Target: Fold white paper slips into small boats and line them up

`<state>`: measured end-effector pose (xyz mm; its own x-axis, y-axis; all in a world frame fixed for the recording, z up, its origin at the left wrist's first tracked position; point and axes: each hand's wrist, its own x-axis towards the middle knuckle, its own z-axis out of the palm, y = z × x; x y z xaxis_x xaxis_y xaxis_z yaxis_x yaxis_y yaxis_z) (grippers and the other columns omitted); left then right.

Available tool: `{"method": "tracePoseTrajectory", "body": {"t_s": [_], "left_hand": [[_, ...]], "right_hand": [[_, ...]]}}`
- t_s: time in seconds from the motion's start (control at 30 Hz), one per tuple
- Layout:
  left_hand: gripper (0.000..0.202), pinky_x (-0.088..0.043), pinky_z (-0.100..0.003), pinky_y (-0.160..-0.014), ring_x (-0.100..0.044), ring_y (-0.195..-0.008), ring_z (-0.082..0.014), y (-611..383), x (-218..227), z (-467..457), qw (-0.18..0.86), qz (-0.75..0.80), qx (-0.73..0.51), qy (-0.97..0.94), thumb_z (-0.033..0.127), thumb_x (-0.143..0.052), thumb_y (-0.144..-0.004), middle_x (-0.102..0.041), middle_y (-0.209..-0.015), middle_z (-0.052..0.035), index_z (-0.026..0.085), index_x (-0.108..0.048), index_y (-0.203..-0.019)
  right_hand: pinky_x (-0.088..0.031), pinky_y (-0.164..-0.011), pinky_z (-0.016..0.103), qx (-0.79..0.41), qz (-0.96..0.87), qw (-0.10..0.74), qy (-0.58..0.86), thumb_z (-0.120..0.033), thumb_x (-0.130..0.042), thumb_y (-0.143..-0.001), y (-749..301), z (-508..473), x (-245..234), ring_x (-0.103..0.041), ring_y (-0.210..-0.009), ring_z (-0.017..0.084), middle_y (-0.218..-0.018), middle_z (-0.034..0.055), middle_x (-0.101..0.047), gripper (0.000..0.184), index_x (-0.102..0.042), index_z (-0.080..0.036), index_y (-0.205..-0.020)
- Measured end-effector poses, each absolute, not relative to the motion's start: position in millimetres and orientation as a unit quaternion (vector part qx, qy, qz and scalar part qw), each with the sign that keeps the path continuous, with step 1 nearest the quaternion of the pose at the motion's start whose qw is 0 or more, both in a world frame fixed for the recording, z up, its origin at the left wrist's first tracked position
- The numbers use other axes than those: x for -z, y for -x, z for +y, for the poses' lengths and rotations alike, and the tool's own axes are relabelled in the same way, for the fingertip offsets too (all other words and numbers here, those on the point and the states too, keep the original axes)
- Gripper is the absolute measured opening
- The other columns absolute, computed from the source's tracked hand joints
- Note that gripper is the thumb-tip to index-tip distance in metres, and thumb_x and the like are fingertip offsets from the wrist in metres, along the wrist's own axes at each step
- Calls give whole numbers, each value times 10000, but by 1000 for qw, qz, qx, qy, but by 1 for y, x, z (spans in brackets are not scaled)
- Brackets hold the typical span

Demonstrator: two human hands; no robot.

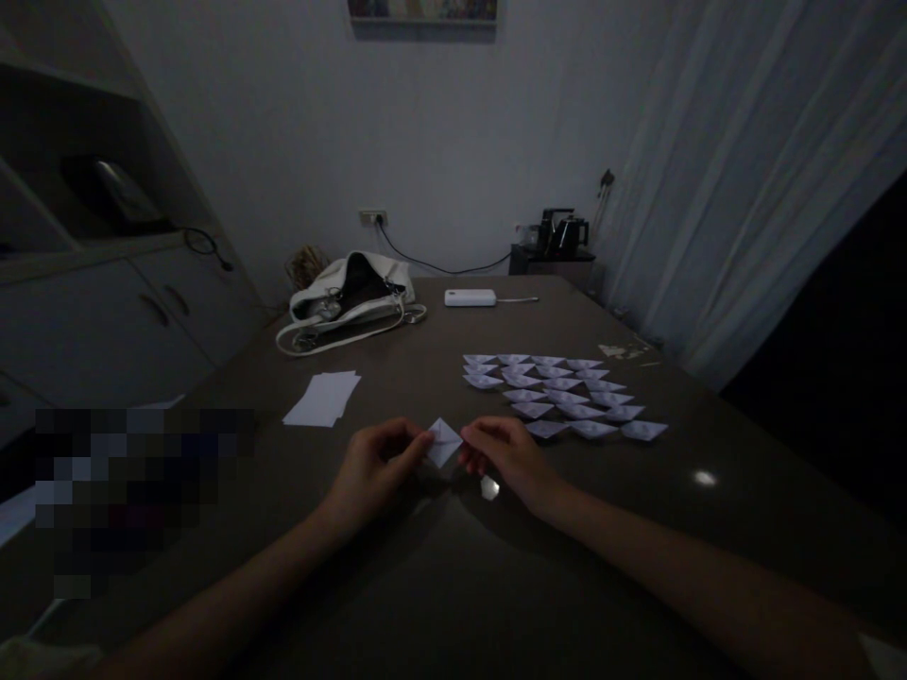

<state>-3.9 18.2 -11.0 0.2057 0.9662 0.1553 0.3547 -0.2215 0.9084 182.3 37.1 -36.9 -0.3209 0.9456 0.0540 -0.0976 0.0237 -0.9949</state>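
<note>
A small white folded paper (442,444), diamond-shaped with creases on its face, is held up over the table. My left hand (375,467) is closed on its left corner, thumb in front. My right hand (514,463) is closed at the opposite corner, its thumb and fingertip pinched there; the other fingers curl underneath. Just beyond the right hand, folded white paper boats (567,399) stand in several rows. To the left lies a loose stack of white paper sheets (323,399).
A white handbag (350,300) sits at the table's far left. A white power bank (470,297) with a short cable lies at the back. Paper scraps (624,350) lie near the right edge. A black kettle (569,232) stands beyond the table. The left foreground is pixelated.
</note>
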Motion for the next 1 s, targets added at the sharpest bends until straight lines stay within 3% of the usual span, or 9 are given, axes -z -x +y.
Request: {"method": "tracePoseTrajectory", "body": {"t_s": [0.3, 0.8, 1.0], "left_hand": [[291, -403, -194, -507, -538, -593, -131, 6, 12, 20, 374, 488, -388, -687, 397, -570, -824, -603, -653, -21, 123, -620, -738], [287, -376, -187, -475, -519, -501, -106, 0, 10, 19, 510, 497, -400, -576, 416, -650, -745, -575, -555, 20, 140, -606, -678], [304, -375, -180, -484, -507, -504, -94, -1, 10, 18, 515, 478, -407, -584, 419, -675, -722, -570, -545, 24, 138, -589, -646]], "right_hand": [[-372, -450, 194, -607, -572, 414, 365, -343, -591, -799, -183, 37, 37, -513, -470, 70, -598, 2, -615, 250, -616, -152, -639], [-378, -466, 194, -510, -616, 456, 391, -237, -593, -771, -182, 35, 38, -504, -480, 74, -573, -19, -584, 147, -578, -165, -644], [-388, -468, 199, -541, -623, 428, 368, -368, -531, -843, -182, 31, 36, -533, -517, 92, -615, 3, -591, 257, -595, -157, -710]]}}
